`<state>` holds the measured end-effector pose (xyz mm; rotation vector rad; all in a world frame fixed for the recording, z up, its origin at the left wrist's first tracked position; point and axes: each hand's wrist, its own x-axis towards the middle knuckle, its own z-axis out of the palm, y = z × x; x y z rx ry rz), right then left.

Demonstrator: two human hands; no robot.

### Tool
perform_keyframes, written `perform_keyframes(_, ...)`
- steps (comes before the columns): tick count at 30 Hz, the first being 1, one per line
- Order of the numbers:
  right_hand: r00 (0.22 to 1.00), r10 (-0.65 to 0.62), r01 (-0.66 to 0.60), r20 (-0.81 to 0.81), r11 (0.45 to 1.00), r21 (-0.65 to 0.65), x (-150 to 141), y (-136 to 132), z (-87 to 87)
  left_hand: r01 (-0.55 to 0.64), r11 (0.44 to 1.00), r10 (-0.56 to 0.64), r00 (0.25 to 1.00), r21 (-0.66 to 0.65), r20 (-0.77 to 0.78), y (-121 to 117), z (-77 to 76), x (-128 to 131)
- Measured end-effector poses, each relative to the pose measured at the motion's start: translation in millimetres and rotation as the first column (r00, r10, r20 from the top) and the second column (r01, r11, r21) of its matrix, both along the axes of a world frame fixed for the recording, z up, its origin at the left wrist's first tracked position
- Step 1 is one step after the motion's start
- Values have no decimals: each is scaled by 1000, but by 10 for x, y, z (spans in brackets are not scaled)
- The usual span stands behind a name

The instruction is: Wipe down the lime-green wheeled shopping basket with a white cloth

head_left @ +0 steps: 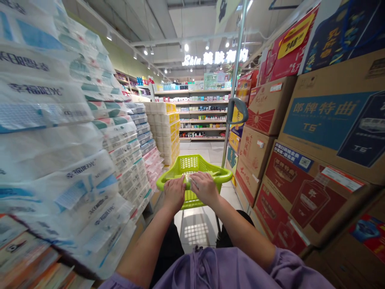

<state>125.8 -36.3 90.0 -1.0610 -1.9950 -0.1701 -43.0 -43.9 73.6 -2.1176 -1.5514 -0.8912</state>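
A lime-green shopping cart [189, 159] with a perforated plastic basket stands in front of me. My left hand [175, 194] is closed over its near handle bar, left of the middle. Close beside it, my right hand [205, 188] rests with curled fingers over the same bar. Something small and whitish shows by the right fingertips, too indistinct to name. The hands are slightly apart. Much of the basket's inside is hidden by the hands and the handle.
Wrapped tissue packs [45, 96] rise in tall stacks on the left. Stacked cardboard cartons [319, 116] line the right side. A glass door with a grey handle [237, 111] stands ahead on the right. Beyond the tiled floor [202, 149] are product shelves [201, 103].
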Motion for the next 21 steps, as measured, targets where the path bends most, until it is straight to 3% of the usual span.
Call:
perform_keyframes(4, 985, -149, 143, -82, 987, -74, 110, 79, 34, -10, 1000, 10, 1000, -14, 12, -2, 2, 11)
perform_keyframes(10, 998, 57, -57, 3, 998, 37, 31, 18, -16, -4, 1000, 4, 1000, -18, 19, -4, -13, 20)
perform_keyframes(15, 986, -145, 141, -79, 989, -50, 11, 77, 19, 3, 1000, -3, 1000, -18, 25, 0, -20, 25)
perform_keyframes(21, 997, 51, -51, 50, 999, -4, -195, 13, 43, 35, 998, -34, 999, -43, 24, 2, -13, 38)
